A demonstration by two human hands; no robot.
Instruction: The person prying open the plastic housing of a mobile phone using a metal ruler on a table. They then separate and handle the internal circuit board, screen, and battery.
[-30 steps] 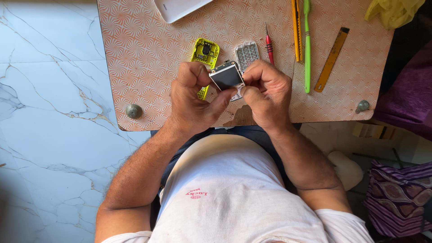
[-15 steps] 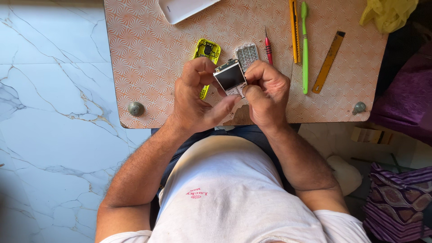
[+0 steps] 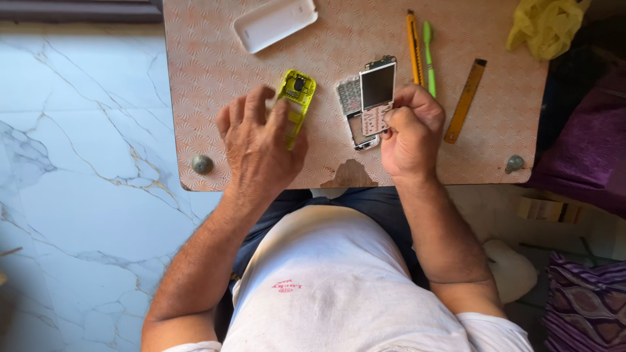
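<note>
The left hand (image 3: 261, 146) is spread flat, fingers slightly apart, near the front edge of the surface (image 3: 208, 72); nothing is gripped, and its fingertips are laid on the lower end of the yellow phone frame (image 3: 297, 94), which lies flat toward the middle. A white phone cover (image 3: 274, 23) is seen at the back edge, well apart from the hand. Bare surface is left between the hand and the left edge. Just right of the frame, a keypad panel (image 3: 349, 98) lies flat. The phone board (image 3: 375, 98), screen upward, is pinched at its lower end by the closed fingers of the right hand (image 3: 411, 137). A yellow cutter (image 3: 413, 39), green pen (image 3: 428, 49) and yellow ruler (image 3: 465, 100) lie toward the right edge, open room beside them.
</note>
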